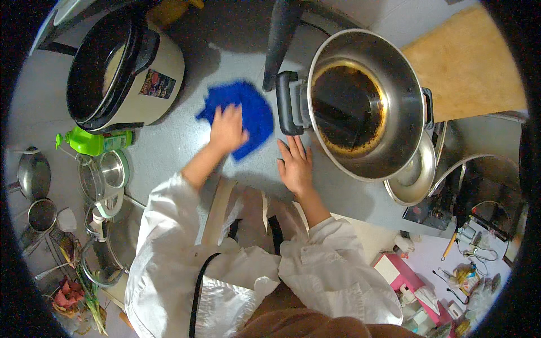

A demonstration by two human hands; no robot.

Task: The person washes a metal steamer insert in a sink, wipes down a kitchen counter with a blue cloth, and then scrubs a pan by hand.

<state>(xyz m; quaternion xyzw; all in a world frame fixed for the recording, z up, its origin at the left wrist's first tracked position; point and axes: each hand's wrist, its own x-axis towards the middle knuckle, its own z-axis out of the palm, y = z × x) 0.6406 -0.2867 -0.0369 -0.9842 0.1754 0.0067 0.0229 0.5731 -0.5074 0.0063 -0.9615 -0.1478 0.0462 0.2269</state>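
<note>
My left hand [228,129] presses on a blue cloth [258,114] that lies spread on the grey countertop [173,148]; the hand looks slightly blurred. My right hand [296,164] rests on the countertop with fingers spread, its fingertips close to the black side handle of a large steel pot [405,148]. Inside the pot is a dark, shiny bottom ringed by a brownish-yellow band. Whether it holds liquid, I cannot tell.
A rice cooker [165,101] stands open at the upper left, beside a green bottle [91,141]. Right of the pot are a wooden board [469,72] and a metal lid [416,181]. A dark post [281,46] rises behind. Pans [34,175] hang or lie at far left.
</note>
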